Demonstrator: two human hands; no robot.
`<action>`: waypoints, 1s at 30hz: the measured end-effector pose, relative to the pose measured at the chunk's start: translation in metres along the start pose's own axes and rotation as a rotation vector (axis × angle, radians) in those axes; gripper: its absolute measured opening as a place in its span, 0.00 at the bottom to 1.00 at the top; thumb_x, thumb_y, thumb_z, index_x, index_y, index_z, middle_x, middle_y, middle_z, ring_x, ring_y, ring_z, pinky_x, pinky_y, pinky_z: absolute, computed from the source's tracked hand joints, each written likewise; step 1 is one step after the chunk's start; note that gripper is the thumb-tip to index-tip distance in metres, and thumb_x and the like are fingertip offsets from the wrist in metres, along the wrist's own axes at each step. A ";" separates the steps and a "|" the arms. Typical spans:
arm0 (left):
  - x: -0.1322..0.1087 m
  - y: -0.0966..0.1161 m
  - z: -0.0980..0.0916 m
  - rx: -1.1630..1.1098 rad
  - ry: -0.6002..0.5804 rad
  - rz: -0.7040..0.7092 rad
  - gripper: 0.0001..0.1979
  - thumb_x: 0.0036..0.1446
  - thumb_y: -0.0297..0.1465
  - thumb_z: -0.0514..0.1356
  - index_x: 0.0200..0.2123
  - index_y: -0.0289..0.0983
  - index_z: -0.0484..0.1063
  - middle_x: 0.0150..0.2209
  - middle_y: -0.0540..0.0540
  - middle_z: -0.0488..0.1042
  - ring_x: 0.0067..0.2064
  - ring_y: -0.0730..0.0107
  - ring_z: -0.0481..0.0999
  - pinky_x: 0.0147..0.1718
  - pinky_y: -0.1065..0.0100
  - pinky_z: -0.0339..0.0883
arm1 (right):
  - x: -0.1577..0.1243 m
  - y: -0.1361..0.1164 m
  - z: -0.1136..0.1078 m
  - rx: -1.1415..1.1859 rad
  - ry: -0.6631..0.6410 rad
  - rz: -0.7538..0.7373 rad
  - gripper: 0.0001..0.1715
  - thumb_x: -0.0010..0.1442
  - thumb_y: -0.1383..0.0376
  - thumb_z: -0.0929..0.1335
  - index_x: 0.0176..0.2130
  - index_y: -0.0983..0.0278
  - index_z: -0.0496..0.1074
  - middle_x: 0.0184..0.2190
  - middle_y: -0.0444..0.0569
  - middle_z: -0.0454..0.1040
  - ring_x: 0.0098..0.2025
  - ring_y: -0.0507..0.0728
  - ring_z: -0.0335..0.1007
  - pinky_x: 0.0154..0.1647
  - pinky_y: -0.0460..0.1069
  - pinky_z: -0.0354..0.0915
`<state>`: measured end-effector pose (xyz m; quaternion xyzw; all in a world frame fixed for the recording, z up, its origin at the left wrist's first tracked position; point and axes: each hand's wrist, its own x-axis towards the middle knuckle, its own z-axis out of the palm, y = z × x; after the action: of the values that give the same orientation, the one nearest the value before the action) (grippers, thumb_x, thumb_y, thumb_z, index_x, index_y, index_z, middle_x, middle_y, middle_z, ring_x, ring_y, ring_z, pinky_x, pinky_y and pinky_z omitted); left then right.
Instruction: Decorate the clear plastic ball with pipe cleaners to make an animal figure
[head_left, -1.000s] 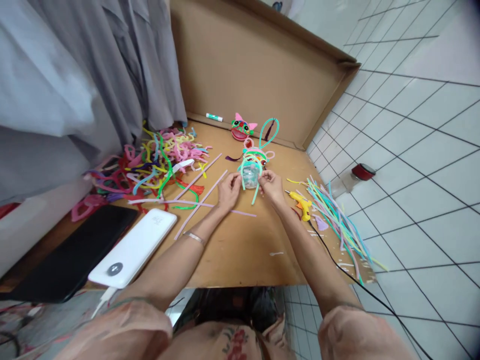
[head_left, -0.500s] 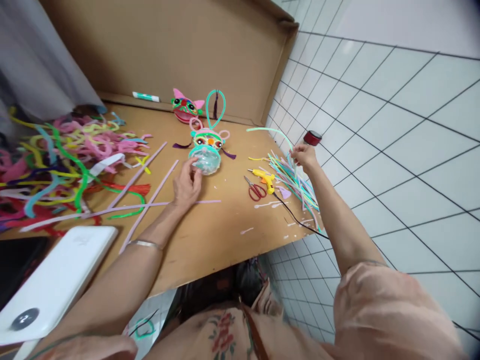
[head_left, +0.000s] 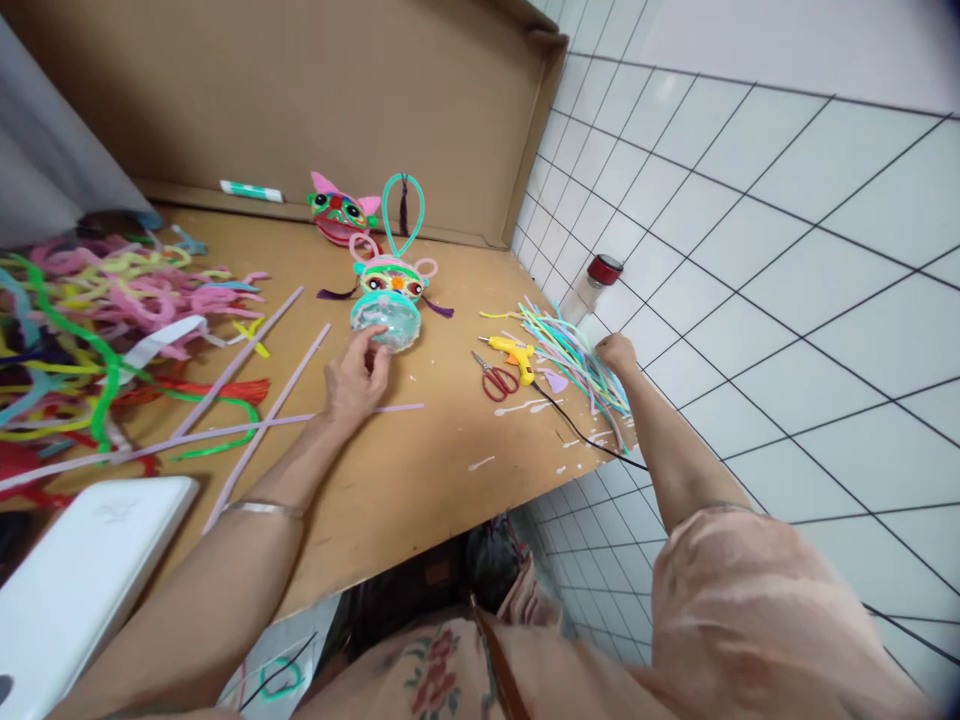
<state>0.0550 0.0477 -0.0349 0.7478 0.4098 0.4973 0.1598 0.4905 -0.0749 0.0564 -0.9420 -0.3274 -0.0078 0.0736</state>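
Note:
A lion-like craft head (head_left: 387,300) with pink loops, a tall green loop, purple tassels and a clear plastic bowl for its lower part stands on the table. My left hand (head_left: 356,378) has its curled fingers on the near left rim of that bowl. Over at the wall side, my right hand (head_left: 616,354) is closed at the edge of a bundle of pastel pipe cleaners (head_left: 568,350); its fingertips are hidden. Left of the bundle lie a yellow hot glue gun (head_left: 513,356) and red-handled scissors (head_left: 498,380).
A second craft head (head_left: 339,212) sits at the back, near a glue stick (head_left: 252,191). Heaped pipe cleaners (head_left: 150,310) cover the left side, with a white power bank (head_left: 112,570) in front. A red-lidded jar (head_left: 592,285) stands by the tiled wall. The glue gun's cord crosses the table edge.
My right hand has come down onto the bundle's wall side; the light green pipe cleaner it held up no longer shows raised. My left hand stays at the bowl. The view has shifted right.

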 end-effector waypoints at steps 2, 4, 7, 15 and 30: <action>0.000 0.000 0.000 -0.008 -0.005 0.004 0.17 0.61 0.36 0.53 0.51 0.36 0.70 0.34 0.46 0.76 0.29 0.71 0.73 0.33 0.71 0.66 | -0.001 0.000 0.001 -0.023 -0.044 0.038 0.17 0.56 0.64 0.67 0.42 0.71 0.79 0.44 0.66 0.79 0.48 0.66 0.77 0.44 0.54 0.70; 0.000 0.000 0.000 -0.016 -0.017 0.004 0.17 0.62 0.36 0.53 0.51 0.36 0.70 0.34 0.45 0.76 0.30 0.71 0.74 0.34 0.70 0.66 | -0.003 0.000 0.002 -0.043 -0.093 0.058 0.20 0.56 0.57 0.69 0.42 0.69 0.79 0.45 0.64 0.79 0.49 0.66 0.77 0.45 0.53 0.70; 0.000 0.002 -0.001 -0.023 -0.024 0.001 0.17 0.62 0.36 0.53 0.51 0.36 0.70 0.34 0.45 0.76 0.31 0.70 0.74 0.34 0.70 0.67 | -0.002 0.001 0.006 -0.099 -0.193 0.033 0.30 0.49 0.50 0.74 0.44 0.69 0.78 0.48 0.64 0.78 0.51 0.66 0.75 0.46 0.53 0.69; 0.001 0.003 -0.002 -0.023 -0.015 0.012 0.15 0.61 0.35 0.53 0.48 0.36 0.71 0.33 0.46 0.77 0.30 0.71 0.74 0.34 0.70 0.67 | 0.000 0.006 0.013 -0.081 -0.243 -0.059 0.20 0.47 0.54 0.75 0.35 0.67 0.77 0.36 0.53 0.79 0.43 0.60 0.75 0.39 0.48 0.67; 0.002 0.001 -0.001 -0.023 -0.017 -0.004 0.15 0.60 0.36 0.53 0.46 0.36 0.72 0.32 0.46 0.77 0.30 0.70 0.74 0.35 0.69 0.67 | -0.013 -0.010 0.001 0.139 0.173 -0.109 0.14 0.54 0.66 0.66 0.42 0.65 0.72 0.36 0.49 0.77 0.35 0.56 0.68 0.36 0.47 0.63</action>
<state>0.0549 0.0486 -0.0330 0.7495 0.4041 0.4952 0.1726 0.4740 -0.0745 0.0557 -0.9113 -0.3701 -0.0703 0.1662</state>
